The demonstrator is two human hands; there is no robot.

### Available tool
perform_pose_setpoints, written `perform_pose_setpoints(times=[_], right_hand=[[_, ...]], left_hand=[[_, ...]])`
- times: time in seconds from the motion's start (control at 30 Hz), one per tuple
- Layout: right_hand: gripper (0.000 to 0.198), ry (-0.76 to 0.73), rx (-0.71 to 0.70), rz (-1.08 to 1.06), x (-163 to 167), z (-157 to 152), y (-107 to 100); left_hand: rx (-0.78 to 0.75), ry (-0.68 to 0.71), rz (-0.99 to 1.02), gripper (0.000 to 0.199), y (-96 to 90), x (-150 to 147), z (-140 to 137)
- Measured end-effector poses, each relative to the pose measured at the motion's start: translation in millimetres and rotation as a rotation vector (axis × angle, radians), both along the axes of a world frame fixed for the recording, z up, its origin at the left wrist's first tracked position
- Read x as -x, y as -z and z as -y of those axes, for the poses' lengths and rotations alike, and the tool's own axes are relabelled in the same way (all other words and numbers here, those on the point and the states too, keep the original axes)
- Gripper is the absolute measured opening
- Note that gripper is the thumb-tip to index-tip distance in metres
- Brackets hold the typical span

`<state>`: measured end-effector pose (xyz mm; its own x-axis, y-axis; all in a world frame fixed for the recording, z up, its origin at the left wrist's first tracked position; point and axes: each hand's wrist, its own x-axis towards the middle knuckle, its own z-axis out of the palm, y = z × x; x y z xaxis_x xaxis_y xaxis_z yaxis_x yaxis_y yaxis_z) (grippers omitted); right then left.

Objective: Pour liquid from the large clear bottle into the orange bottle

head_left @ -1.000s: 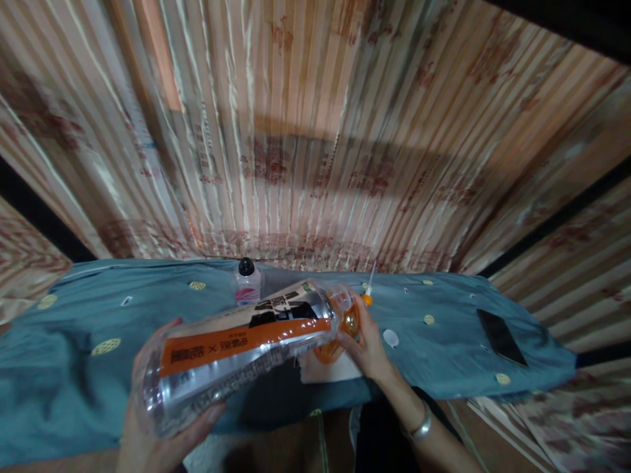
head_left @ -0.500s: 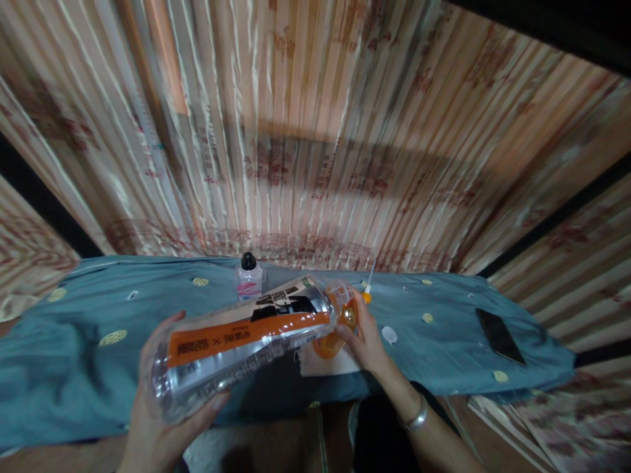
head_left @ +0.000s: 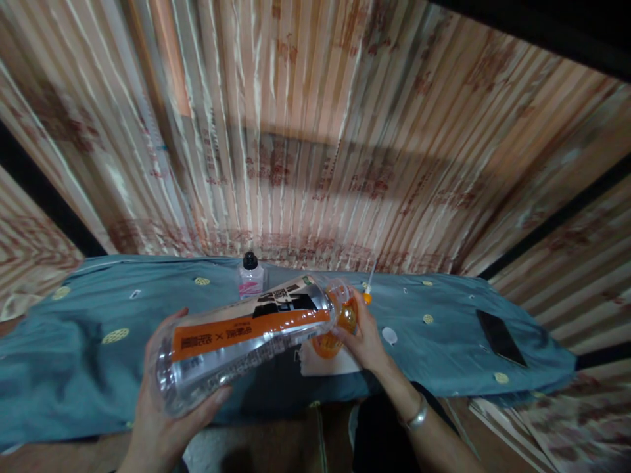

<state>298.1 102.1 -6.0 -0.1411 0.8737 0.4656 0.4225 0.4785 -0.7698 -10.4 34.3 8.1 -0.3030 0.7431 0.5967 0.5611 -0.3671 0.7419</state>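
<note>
My left hand (head_left: 167, 407) is wrapped round the base of a large clear plastic drink bottle (head_left: 246, 335) with an orange and silver label. The bottle is tilted, its neck end higher and to the right. My right hand (head_left: 367, 338) grips a small orange see-through bottle (head_left: 348, 316), whose top meets the mouth of the large one. Beneath the orange bottle lies a white tissue or cloth (head_left: 328, 366). Whether liquid flows between the two I cannot tell.
On the teal bedding (head_left: 428, 361) stands a small clear bottle with a black cap (head_left: 250, 276). An orange pump top with a tube (head_left: 367, 297), a white round piece (head_left: 389, 336) and a black phone (head_left: 500, 336) lie there too. A curtain (head_left: 305, 131) hangs behind.
The large bottle's base has shifted very slightly right and up with my left hand. My right hand and the orange bottle stay nearly still.
</note>
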Motion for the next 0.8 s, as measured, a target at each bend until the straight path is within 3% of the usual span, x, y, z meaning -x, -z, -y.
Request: perform_pose_setpoints(times=[0.17, 0.43, 0.8], right_hand=[[0.084, 0.003, 0.036, -0.028, 2, 0, -1], [0.079, 0.009, 0.008, -0.012, 3, 1, -1], [0.084, 0.044, 0.035, 0.014, 2, 2, 1]], left_hand=[[0.046, -0.002, 0.058, 0.090, 0.2, 3, -1], [0.147, 0.000, 0.141, 0.099, -19.4, -11, 4], [0.099, -0.019, 0.074, 0.085, -1.9, 5, -3]])
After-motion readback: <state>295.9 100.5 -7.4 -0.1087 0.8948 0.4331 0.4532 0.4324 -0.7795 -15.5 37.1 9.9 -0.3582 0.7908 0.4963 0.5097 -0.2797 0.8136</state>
